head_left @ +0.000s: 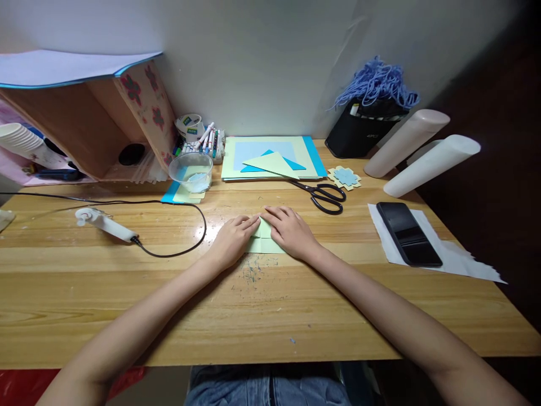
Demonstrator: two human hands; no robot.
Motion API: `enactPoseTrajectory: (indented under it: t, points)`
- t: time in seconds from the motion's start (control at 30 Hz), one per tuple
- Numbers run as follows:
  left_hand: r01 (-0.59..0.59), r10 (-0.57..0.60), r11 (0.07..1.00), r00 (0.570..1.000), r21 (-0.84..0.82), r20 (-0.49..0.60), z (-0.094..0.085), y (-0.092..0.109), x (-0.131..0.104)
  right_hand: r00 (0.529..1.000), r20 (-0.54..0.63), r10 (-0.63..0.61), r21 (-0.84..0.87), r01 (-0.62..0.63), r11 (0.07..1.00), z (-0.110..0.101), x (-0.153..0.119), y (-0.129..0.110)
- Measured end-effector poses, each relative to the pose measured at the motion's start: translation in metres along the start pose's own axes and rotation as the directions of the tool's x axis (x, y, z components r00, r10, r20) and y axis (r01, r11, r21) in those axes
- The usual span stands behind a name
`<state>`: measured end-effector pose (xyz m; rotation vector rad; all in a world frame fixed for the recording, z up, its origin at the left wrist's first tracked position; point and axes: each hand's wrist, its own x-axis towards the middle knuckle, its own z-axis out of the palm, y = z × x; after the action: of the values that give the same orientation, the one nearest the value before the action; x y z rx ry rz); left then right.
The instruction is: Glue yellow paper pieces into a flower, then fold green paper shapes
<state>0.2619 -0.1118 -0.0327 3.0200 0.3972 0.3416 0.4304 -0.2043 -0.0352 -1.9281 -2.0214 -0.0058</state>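
A small sheet of pale green paper (266, 245) lies on the wooden table in front of me, with a pointed fold at its top and crease lines through its middle. My left hand (234, 238) rests on its left side, fingers stretched toward the folded tip. On the right side lies my right hand (291, 230), its fingers laid out over the paper and pressing it down. Both hands touch the paper without gripping it, and they cover its side parts. Behind them are black-handled scissors (327, 194), their blades partly under a folded green paper triangle (274, 163).
Coloured paper sheets (230, 160) are stacked at the back. A corded white glue gun (112, 224) lies left, near a clear plastic bowl (191, 169) and markers (207, 141). To the right are a phone (408, 234), white rolls (431, 166) and layered paper cutouts (345, 177).
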Motion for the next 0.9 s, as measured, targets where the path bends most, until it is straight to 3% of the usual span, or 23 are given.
enactPoseTrajectory:
  t: [0.23,0.4,0.6,0.9]
  points:
    - [0.049,-0.052,0.996,0.998,-0.075,-0.03,0.005,0.0,-0.003,1.0,-0.005,-0.006,0.007,0.007,1.0,0.001,0.0,0.0]
    - [0.048,-0.048,0.996,0.999,-0.075,0.012,0.0,0.004,-0.004,1.0,-0.009,-0.01,0.016,0.01,1.0,-0.001,0.0,0.0]
    - [0.113,-0.113,0.994,0.992,0.007,0.059,-0.006,0.021,-0.008,1.0,0.003,-0.01,0.001,0.01,1.0,0.0,-0.001,0.002]
    - [0.218,-0.221,0.975,0.972,0.039,0.086,0.004,0.046,-0.017,1.0,-0.014,-0.005,0.003,0.005,1.0,0.001,0.0,0.001]
